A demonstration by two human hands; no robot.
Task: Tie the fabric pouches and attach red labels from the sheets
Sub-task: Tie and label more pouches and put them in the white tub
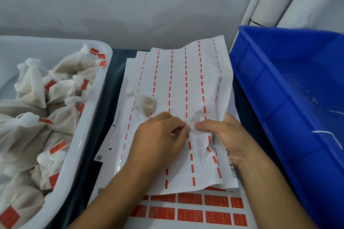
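At centre, on the dark table [111, 72], lies a stack of white backing sheets; the top sheet [178, 87] is crumpled and carries only dashed red strips between its rows. The left hand [158, 135] and right hand [229, 137] meet near the sheet's near half, fingers curled, each pinching the paper at a wrinkle between thumb and forefinger. One tied fabric pouch [146, 103] rests on the sheet just beyond the left hand, knot pointing far-left; no red label is visible on it. Nearer, below the top sheet, a lower sheet shows rows of full red labels [189, 214]. Left of the sheets, a white tub [89, 117] holds many tied pouches [61, 117] bearing red labels. Right of the sheets stands a blue crate [279, 83] containing a few white scraps.
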